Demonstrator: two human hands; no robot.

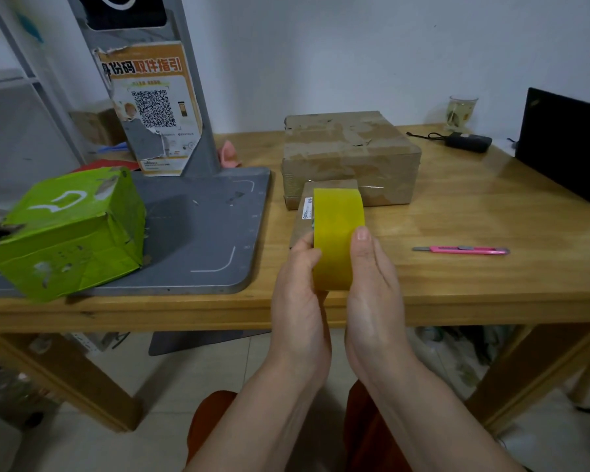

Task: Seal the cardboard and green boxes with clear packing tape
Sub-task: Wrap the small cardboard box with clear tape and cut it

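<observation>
A yellowish roll of packing tape (336, 229) is held upright over the table's front edge between both hands. My left hand (298, 291) grips its left side, thumb on the rim. My right hand (372, 277) cups its right side, thumb lying on the outer band. The brown cardboard box (349, 148), with old tape on it, stands behind the roll at the table's middle. The green box (65, 229), scuffed and torn, sits at the left on a grey base plate (205, 233).
A pink utility knife (462, 250) lies right of my hands on the wooden table (474, 212). A grey stand with a QR poster (157, 110) rises from the plate. A black laptop (566, 144), a charger (467, 141) and a glass (461, 110) occupy the back right.
</observation>
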